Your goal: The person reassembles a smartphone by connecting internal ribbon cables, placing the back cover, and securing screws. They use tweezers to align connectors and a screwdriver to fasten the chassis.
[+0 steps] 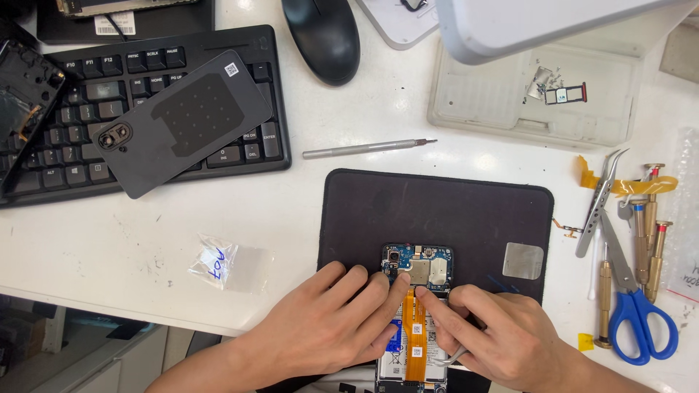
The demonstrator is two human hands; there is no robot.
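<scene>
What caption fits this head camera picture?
Two bare hands, left and right, press on an opened phone lying on a dark mat.
</scene>
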